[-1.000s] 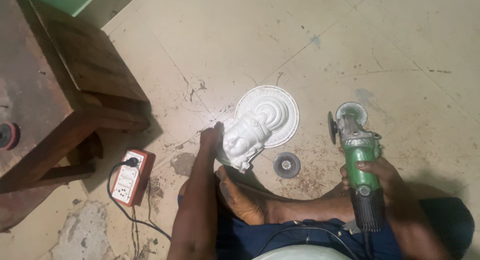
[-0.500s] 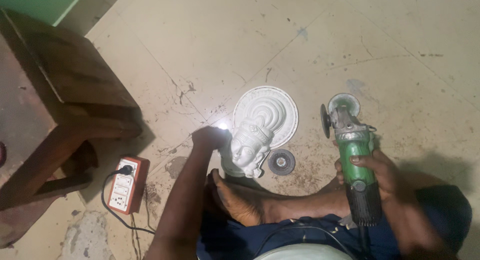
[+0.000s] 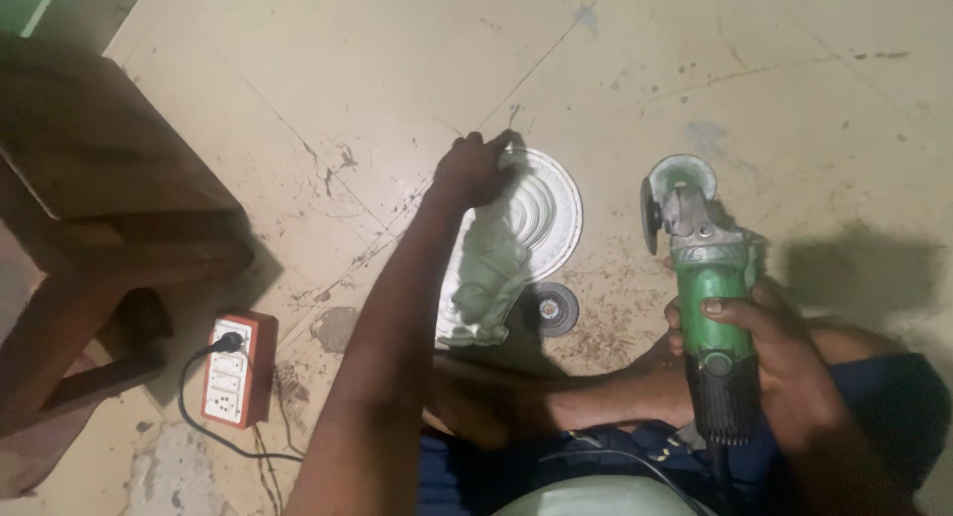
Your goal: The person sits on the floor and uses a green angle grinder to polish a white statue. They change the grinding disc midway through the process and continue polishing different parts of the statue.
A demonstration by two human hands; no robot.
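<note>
A white plaster cast (image 3: 516, 243) lies on the floor: a head figure in relief with a round ribbed disc behind it. My left hand (image 3: 476, 169) reaches across it and grips the far left rim of the disc. My right hand (image 3: 759, 332) holds a green angle grinder (image 3: 707, 278) by its body, to the right of the cast, with the grinding wheel (image 3: 655, 208) pointing away from me. My bare foot (image 3: 467, 407) rests just in front of the cast.
A loose dark grinding disc (image 3: 552, 309) lies beside the cast. An orange socket box (image 3: 230, 369) with a black cable plugged in sits at the left. A dark wooden stool (image 3: 109, 238) stands further left. The tiled floor (image 3: 298, 69) is dusty and scratched.
My left hand has moved from the near side of the cast up to the far rim of its disc. The view has shifted closer. The grinder stays in my right hand.
</note>
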